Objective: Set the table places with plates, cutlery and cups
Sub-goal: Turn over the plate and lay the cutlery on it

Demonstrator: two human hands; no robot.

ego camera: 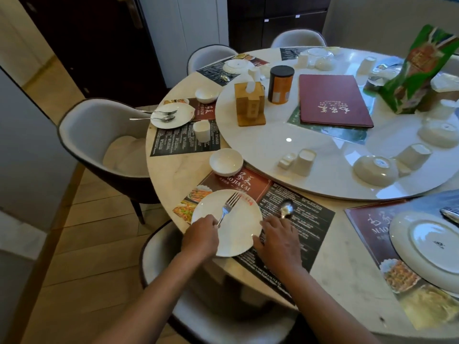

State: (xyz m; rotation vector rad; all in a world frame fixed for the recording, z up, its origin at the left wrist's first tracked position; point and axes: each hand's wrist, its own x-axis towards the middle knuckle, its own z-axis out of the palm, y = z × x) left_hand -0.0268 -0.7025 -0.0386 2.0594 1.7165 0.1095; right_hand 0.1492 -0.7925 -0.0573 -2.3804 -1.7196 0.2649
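Note:
A white plate [238,227] lies on the printed placemat [305,219] at the near table edge. My left hand [200,238] grips the handle of a fork [229,206], whose tines lie over the plate. At the plate's right rim, my right hand [279,240] holds the handle of a spoon [286,209]; the spoon's bowl rests on the mat. A white bowl [226,162] stands just beyond the mat. To the left, the neighbouring place has a plate [171,115] bearing a fork and spoon, a white cup [201,130] and a bowl [206,94].
A large turntable [273,145] carries upturned cups [306,161], upturned bowls [375,170], a maroon menu [332,100], a wooden napkin holder [249,103], a canister [280,84] and a green bag [419,70]. An upturned plate [429,247] lies at the right. Grey chairs [99,142] ring the table.

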